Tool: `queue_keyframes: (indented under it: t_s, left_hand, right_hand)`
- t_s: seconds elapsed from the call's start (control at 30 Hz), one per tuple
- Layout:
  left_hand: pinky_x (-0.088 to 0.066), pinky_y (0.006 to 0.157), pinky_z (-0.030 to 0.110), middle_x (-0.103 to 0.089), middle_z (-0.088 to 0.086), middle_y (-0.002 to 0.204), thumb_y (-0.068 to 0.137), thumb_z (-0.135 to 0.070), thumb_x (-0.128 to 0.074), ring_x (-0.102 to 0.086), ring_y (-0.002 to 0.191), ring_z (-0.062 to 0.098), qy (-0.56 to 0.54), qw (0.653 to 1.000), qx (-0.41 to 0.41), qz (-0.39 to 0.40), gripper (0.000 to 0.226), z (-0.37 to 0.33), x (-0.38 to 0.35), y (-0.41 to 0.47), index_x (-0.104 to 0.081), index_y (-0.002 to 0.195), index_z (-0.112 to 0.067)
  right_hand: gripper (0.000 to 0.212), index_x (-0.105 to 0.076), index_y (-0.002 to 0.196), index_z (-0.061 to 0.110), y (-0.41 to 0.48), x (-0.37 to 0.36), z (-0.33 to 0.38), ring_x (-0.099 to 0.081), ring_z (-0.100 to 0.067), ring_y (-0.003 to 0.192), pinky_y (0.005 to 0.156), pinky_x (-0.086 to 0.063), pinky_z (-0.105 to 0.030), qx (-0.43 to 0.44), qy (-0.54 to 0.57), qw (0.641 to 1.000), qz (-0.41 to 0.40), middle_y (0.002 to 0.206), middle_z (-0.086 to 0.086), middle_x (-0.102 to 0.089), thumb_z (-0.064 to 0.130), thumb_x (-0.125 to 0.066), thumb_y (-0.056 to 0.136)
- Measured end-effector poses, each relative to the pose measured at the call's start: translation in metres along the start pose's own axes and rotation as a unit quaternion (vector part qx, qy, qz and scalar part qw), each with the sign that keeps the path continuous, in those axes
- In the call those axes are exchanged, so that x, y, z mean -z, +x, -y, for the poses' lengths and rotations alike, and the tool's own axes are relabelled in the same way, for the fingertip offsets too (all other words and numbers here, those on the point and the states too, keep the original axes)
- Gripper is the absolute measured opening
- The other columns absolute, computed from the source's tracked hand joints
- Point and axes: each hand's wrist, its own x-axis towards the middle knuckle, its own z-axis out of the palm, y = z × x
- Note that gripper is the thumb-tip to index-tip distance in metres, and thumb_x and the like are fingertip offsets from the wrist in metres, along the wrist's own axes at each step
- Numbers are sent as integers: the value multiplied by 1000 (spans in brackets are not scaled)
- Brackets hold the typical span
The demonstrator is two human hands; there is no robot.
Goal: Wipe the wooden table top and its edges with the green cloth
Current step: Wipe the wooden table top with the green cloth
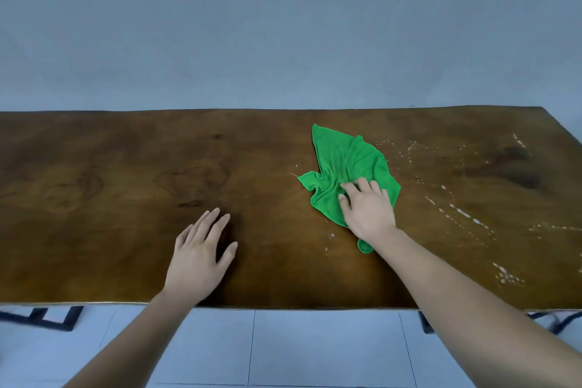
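A green cloth lies spread and rumpled on the dark wooden table top, right of centre. My right hand presses flat on the cloth's near part, fingers straight and spread. A corner of the cloth sticks out under my wrist. My left hand rests flat on the bare wood left of the cloth, fingers straight, holding nothing. White specks and streaks cover the wood to the right of the cloth.
The table runs along a plain grey-blue wall. Its near edge crosses the lower view, with pale floor tiles below. Dark metal frame parts show under both ends of the table.
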Motion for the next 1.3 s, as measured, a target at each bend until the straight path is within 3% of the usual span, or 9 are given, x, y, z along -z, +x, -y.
queue_keyframes:
  t_s: [0.13, 0.23, 0.33, 0.4, 0.5, 0.7, 0.93, 1.1, 1.3]
  left_hand:
    - [-20, 132, 46, -31, -9, 179, 108, -73, -35, -28, 166, 18, -7, 1000, 29, 4, 70, -56, -1, 14, -37, 169, -38]
    - [-14, 129, 42, -28, -12, 180, 107, -74, -37, -28, 166, 17, -12, 999, 49, 12, 70, -92, -9, 24, -34, 169, -41]
    - [-15, 129, 42, -27, -11, 180, 109, -70, -39, -26, 167, 18, -20, 998, 61, 14, 68, -114, -19, 25, -32, 170, -41]
    - [-17, 131, 43, -26, -10, 181, 110, -68, -38, -23, 167, 19, -20, 997, 70, 15, 67, -121, -25, 23, -30, 170, -39]
    - [-17, 133, 47, -24, -9, 181, 111, -67, -34, -20, 168, 19, -16, 996, 81, 20, 67, -125, -32, 19, -29, 171, -38]
    - [-16, 133, 44, -29, -8, 179, 116, -56, -31, -20, 167, 16, -39, 996, 82, -7, 58, -123, -40, 16, -34, 170, -34]
    - [-18, 133, 49, -32, -5, 178, 117, -48, -31, -21, 167, 19, -50, 996, 73, -16, 53, -122, -41, 14, -39, 167, -32]
    - [-22, 133, 54, -33, -2, 178, 116, -51, -37, -23, 167, 22, -46, 996, 71, -19, 55, -126, -41, 14, -42, 167, -30]
    - [-17, 134, 53, -28, -3, 181, 112, -64, -24, -22, 168, 25, -43, 996, 78, 0, 67, -128, -38, 14, -36, 169, -33]
  right_hand:
    - [52, -56, 155, 14, 23, 3, -15, -56, -37, 130, 110, -49, -51, 16, 48, 998, -29, 141, -14, -60, 44, -44, 115]
    - [59, -48, 163, 15, 37, 3, -21, -50, -38, 141, 117, -44, -52, 18, 69, 997, -35, 155, -17, -50, 47, -47, 114]
    - [71, -21, 177, 28, 50, 0, -23, -18, -37, 169, 136, -19, -56, 40, 66, 997, 9, 183, -13, -17, 60, -33, 115]
    - [74, -5, 178, 35, 56, -8, -23, 2, -34, 173, 139, -2, -57, 57, 43, 996, 55, 187, -7, 3, 68, -17, 114]
    - [74, 6, 176, 40, 60, -16, -21, 13, -35, 172, 137, 7, -59, 62, 2, 994, 93, 186, -3, 13, 72, 1, 110]
    - [81, 11, 175, 36, 5, -21, 0, 20, -33, 170, 137, 6, -60, 156, -13, 982, 104, 183, 0, 19, 76, 14, 105]
    - [78, -5, 178, 32, -99, -28, 6, 7, -27, 173, 138, -2, -56, 242, 4, 966, 86, 187, 1, 3, 72, 3, 112]
    - [77, 2, 177, 41, -99, -20, -42, 17, -15, 171, 139, 2, -47, 177, 28, 981, 76, 186, 9, 11, 78, 3, 109]
    - [78, 10, 174, 47, -100, -1, -162, 19, -13, 170, 139, 4, -44, 25, 0, 998, 53, 184, 12, 15, 83, 5, 105]
